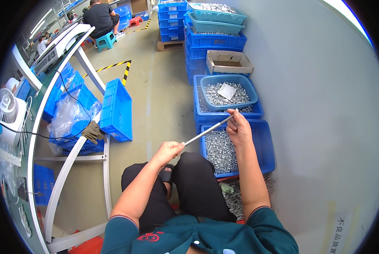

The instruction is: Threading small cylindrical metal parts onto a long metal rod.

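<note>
A thin grey metal rod point(207, 130) slants between my two hands above my knees. My left hand point(168, 150) grips its lower end. My right hand point(239, 127) pinches its upper end over a blue crate point(266, 144) filled with small silver metal parts. Behind that crate stands another blue crate point(257, 111), with a blue basket point(228, 91) of the same silver parts and a white slip resting on it.
Stacked blue crates point(215, 40) and a cardboard box point(229, 62) line the grey wall on the right. A white-framed workbench point(71, 161) with a small fan point(6, 108) and blue bins point(116, 111) stands left. Another person point(100, 17) sits far back on a teal stool.
</note>
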A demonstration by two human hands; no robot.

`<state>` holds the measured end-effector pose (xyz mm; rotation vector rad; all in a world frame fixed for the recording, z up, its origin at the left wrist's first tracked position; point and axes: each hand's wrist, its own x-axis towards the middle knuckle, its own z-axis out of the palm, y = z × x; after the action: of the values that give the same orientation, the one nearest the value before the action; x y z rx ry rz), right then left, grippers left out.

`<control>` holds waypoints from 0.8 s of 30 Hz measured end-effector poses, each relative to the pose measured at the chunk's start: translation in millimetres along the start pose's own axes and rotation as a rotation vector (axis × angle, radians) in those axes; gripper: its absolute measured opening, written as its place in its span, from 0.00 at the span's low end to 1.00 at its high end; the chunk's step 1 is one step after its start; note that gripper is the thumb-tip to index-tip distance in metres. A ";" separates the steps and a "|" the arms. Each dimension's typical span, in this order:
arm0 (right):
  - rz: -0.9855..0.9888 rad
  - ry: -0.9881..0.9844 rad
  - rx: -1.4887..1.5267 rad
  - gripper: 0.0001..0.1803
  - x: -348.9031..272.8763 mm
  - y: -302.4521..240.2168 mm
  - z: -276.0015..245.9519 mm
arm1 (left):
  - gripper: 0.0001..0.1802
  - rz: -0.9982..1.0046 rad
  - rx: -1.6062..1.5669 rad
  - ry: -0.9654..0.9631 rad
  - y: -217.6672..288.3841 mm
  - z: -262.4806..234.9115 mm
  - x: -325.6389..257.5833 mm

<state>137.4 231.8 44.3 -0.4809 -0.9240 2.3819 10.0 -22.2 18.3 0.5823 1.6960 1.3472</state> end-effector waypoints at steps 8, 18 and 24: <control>0.031 0.077 -0.069 0.13 -1.6 3.1 7.7 | 0.22 0.165 0.215 0.178 -26.7 -1.7 14.5; -0.036 -0.039 -0.014 0.15 -4.1 1.3 7.4 | 0.23 0.140 0.107 0.113 -11.0 -2.4 7.6; -0.043 0.004 -0.113 0.12 0.4 -23.7 -11.1 | 0.22 0.119 0.044 0.077 -11.8 -13.0 -0.8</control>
<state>150.9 252.4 53.0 -0.5036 -1.0609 2.2986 1.3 -33.4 7.9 0.6732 1.7807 1.4352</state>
